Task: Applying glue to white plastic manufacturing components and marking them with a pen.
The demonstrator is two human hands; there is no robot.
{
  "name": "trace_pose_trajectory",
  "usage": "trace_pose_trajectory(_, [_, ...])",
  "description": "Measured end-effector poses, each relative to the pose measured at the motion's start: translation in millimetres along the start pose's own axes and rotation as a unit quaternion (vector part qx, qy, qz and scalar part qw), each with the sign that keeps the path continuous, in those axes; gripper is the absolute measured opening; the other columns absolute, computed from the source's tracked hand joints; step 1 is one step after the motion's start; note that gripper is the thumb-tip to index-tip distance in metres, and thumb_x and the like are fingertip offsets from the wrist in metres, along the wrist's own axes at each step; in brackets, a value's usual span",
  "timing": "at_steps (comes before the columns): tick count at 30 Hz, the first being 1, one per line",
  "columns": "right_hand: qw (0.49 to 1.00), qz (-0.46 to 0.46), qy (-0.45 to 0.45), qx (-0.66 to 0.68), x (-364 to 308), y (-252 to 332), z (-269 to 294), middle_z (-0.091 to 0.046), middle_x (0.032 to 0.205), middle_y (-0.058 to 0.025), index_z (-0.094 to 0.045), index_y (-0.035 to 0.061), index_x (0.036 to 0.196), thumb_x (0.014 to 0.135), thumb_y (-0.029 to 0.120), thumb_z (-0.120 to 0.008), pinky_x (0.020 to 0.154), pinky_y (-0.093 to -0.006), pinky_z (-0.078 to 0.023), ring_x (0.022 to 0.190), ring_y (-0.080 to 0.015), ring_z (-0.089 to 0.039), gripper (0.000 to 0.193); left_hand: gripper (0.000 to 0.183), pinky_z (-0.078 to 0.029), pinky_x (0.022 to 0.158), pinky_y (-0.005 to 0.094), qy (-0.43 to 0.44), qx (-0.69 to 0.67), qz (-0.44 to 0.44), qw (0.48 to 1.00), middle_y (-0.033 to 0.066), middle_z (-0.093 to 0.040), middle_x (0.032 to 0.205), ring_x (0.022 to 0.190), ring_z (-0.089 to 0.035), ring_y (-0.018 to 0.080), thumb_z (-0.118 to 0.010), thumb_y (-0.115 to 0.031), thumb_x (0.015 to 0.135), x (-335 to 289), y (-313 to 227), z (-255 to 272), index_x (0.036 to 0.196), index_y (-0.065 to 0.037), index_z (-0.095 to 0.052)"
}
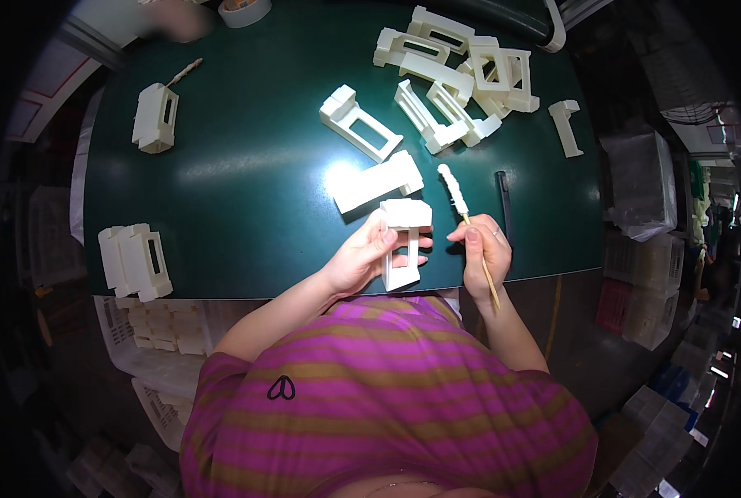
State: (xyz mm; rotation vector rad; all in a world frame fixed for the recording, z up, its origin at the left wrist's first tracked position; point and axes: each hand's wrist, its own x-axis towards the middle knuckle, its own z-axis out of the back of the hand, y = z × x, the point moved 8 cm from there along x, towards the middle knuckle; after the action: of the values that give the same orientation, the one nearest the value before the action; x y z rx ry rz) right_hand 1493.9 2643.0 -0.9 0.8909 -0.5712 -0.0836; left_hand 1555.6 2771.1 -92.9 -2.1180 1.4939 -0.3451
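Observation:
My left hand (359,256) grips a cream-white plastic frame part (407,214) with a rectangular opening, upright at the table's near edge. Its fingers wrap behind the part and show through the opening. In my right hand (481,251) is a thin wooden stick (492,286), its far end wrapped in a white, fluffy swab tip (452,189). The tip points away from me and stands apart from the held part. Just beyond my left hand lies another cream part (379,183) on its side. A black pen-like tool (504,203) rests right of my right hand.
A heap of similar cream parts (449,75) lies at the far right of the green table (246,191). Stacked parts stand at the left (134,260) and far left (155,119), where another wrapped stick (186,71) lies. A tape roll (244,12) sits at the back; crates (121,332) stand below.

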Motion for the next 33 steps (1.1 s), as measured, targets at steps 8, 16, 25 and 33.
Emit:
trace_pose_trajectory(8, [0.997,0.044,0.028,0.057,-12,0,-11,-0.057,0.069,-0.0104,-0.060,0.0023,0.071,0.094,0.011,-0.052,0.062,-0.0343,-0.043,0.064,-0.0252,-0.054,0.026,0.065,-0.044,0.104,0.0475,0.007,0.040,-0.051,0.998,0.0190,-0.044,0.141,0.128,-0.049,0.0315,-0.055,-0.039,0.098,-4,-8,-1,0.146,-0.006,-0.029])
trace_pose_trajectory(16, [0.844,-0.111,-0.070,0.520,-8,-39,1,-0.049,0.065,-0.0090,-0.051,0.0043,0.067,0.108,0.034,-0.029,0.058,-0.0292,-0.034,0.062,-0.0161,-0.041,0.055,0.074,-0.042,0.106,0.0494,0.025,0.064,-0.035,0.997,0.0199,-0.044,0.142,0.128,-0.048,0.0327,-0.058,-0.046,0.094,-8,-8,-4,0.147,-0.005,-0.028])
trace_pose_trajectory(25, [0.759,-0.162,0.107,0.622,-5,-16,-35,-0.042,0.058,-0.0029,-0.040,0.0132,0.058,0.108,0.031,-0.025,0.060,-0.0297,-0.032,0.057,-0.0148,-0.034,0.055,0.070,-0.043,0.101,0.0394,0.030,0.110,-0.086,0.990,0.0122,-0.046,0.138,0.120,-0.053,0.0215,-0.057,-0.036,0.098,-24,-16,-5,0.150,-0.004,-0.022])
trace_pose_trajectory(33, [0.874,-0.041,0.230,0.426,-6,40,-44,-0.056,0.067,-0.0076,-0.057,0.0074,0.061,0.105,0.034,-0.040,0.059,-0.0327,-0.041,0.057,-0.0209,-0.050,0.054,0.065,-0.047,0.094,0.0342,-0.068,0.121,-0.151,0.979,0.0125,-0.052,0.128,0.113,-0.055,0.0182,-0.055,-0.028,0.100,-17,-41,17,0.149,-0.006,-0.019])
